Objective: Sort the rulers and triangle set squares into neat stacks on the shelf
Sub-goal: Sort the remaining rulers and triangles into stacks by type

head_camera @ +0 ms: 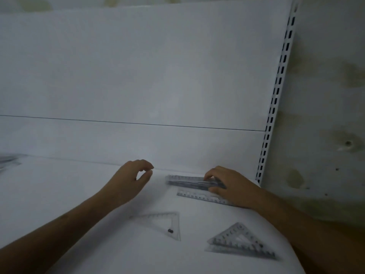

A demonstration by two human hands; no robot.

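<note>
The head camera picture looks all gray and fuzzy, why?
Head view: dim, flat light greys the white shelf; the ruler stack under the right hand smears with motion blur; the set square looks soft; the wide lens tilts the slotted upright.

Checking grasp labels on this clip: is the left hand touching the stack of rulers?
Apart. The head view shows bare white shelf between the left hand and the near end of the stack of rulers; the left hand holds nothing.

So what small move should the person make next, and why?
Probably slide the lone ruler against the ruler stack that the right hand holds. It lies just in front, apart and slightly askew. The left hand hovers free beside it.
</note>
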